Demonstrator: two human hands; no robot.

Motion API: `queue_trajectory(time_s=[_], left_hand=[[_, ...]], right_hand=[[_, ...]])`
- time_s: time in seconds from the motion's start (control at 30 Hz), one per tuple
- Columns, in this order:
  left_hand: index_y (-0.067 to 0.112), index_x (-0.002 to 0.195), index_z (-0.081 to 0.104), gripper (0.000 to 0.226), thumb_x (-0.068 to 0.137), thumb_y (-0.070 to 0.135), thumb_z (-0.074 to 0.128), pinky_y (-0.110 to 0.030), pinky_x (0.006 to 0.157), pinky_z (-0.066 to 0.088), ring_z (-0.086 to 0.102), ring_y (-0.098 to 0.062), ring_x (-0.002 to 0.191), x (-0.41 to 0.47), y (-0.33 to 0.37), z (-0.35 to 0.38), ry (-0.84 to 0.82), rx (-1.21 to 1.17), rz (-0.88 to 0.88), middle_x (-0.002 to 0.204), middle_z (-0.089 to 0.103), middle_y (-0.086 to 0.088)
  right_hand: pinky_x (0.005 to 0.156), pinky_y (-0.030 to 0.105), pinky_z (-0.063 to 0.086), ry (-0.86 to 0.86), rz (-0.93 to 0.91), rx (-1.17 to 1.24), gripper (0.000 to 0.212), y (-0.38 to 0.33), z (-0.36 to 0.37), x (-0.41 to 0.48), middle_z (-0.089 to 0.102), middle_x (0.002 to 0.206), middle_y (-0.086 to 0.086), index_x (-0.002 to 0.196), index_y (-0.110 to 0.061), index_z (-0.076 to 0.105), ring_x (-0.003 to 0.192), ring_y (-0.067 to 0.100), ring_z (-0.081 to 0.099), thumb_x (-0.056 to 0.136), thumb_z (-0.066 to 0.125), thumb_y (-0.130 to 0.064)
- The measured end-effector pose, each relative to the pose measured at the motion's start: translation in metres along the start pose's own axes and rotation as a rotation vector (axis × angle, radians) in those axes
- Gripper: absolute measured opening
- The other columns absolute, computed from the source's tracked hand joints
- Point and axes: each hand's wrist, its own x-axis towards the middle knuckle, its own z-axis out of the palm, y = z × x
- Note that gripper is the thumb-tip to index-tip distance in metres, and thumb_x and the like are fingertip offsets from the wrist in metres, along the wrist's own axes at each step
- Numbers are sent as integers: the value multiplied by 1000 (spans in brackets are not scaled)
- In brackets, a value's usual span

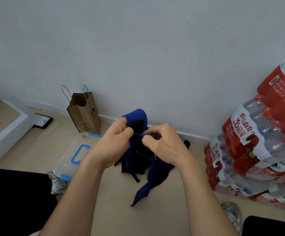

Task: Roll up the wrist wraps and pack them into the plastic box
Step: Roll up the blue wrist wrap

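Observation:
A blue wrist wrap (139,116) with a black hook patch is held up in front of me. My left hand (114,142) pinches its upper left part and my right hand (162,142) pinches it just beside, fingers curled. The wrap's long blue tail (148,186) hangs down towards the floor. Behind and below it lies a dark heap of more wraps (138,166) on the floor. The clear plastic box (70,159) with a blue handle and blue clips sits on the floor to the left, partly hidden by my left forearm.
A brown paper bag (85,113) stands against the wall behind the box. Stacked packs of water bottles (257,142) fill the right side. A white step (7,126) and a black frame (43,120) lie at left. My shoes (58,183) show near my knees.

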Motion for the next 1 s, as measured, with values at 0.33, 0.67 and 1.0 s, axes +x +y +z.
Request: queue_trajectory(time_s=[0.33,0.67,1.0], left_hand=[[20,142,55,53,102,-14,46,-64,98,60,74,-42,113,3,-4,-5,153,-1,16,121,77,-11],[-3,138,55,49,97,-22,36,-61,102,59,71,-46,119,1,-1,1,95,-278,16,130,67,-34],[8,116,73,17,112,16,58,-47,90,67,78,-36,109,4,6,20,285,-488,68,115,79,-20]], right_hand=[[74,26,59,187,-120,253,34,2,-1,-1,79,94,-11,115,-34,76,86,11,76,84,66,-43],[79,12,50,515,-312,-152,58,5,40,3,50,116,-12,130,-26,72,95,2,60,81,76,-57],[62,25,44,511,-459,-397,58,13,43,2,47,123,-3,144,-19,65,66,9,48,99,64,-57]])
